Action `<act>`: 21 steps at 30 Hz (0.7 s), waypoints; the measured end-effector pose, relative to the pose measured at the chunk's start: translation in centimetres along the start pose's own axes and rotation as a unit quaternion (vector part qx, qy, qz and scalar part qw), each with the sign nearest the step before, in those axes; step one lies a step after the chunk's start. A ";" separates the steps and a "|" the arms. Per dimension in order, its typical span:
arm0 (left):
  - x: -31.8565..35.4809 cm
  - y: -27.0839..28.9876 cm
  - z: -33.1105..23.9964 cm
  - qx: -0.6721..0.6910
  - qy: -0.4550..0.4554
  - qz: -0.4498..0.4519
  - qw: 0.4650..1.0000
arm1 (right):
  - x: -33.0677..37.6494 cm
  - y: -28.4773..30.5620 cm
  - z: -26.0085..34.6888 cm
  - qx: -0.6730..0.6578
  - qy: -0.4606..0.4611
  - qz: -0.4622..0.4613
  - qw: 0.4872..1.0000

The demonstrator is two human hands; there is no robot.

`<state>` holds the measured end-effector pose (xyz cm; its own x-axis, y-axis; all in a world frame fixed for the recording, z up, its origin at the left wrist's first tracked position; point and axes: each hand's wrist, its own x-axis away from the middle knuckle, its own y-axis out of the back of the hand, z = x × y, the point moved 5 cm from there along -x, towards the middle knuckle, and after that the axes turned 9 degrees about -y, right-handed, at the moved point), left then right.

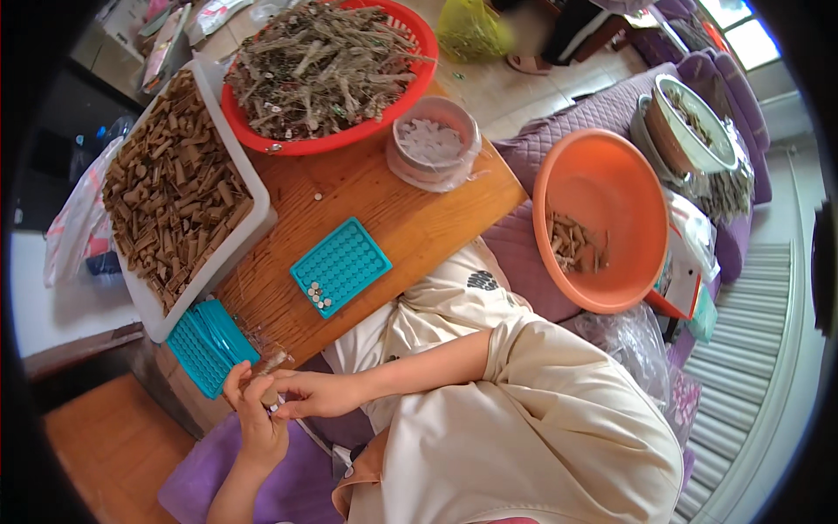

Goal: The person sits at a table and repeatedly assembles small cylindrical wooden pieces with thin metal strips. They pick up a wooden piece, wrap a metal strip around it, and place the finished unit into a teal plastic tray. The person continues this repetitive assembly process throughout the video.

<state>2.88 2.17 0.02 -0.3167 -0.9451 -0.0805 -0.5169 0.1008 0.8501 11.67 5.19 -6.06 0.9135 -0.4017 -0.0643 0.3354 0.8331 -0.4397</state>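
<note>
My left hand (pixel 255 424) and my right hand (pixel 323 393) meet beside the table's near left corner. Their fingers close round a small brown tube (pixel 269 397), which shows a pale end; the fingers hide most of it. Wispy greyish strands (pixel 276 360) stick up just beyond the fingertips, and I cannot make out whether they belong to the tube. Closest to my left hand is a stack of teal trays (pixel 208 345) at the table edge. Another teal tray (pixel 345 262) with rows of round hollows lies on the wooden table, several small whitish discs (pixel 319 295) in its near left corner.
A white bin (pixel 253 229) full of brown tubes stands at left. Behind are a red basket (pixel 327 147) heaped with grey wispy bundles and a clear tub (pixel 434 175) of white pieces. To the right, an orange basin (pixel 642 218) holds some brown tubes. Another person's legs (pixel 572 35) show at the back.
</note>
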 end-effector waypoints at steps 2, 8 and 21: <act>-0.3 -0.3 0.4 0.043 0.010 0.009 0.999 | 0.5 0.9 0.7 0.107 0.037 -0.064 0.992; -0.2 -1.0 1.2 0.153 0.110 0.013 0.982 | 10.1 11.3 11.3 0.403 0.029 -0.263 0.876; -0.3 -2.3 1.7 0.158 0.146 0.140 0.967 | 47.4 28.2 8.9 0.500 -0.654 -0.457 0.337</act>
<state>2.83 2.77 -2.77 -0.2659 -0.9099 0.3184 -0.6752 0.4116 0.6122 66.47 13.02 -13.49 -0.5761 -0.6972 0.4265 -0.0724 0.5633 0.8231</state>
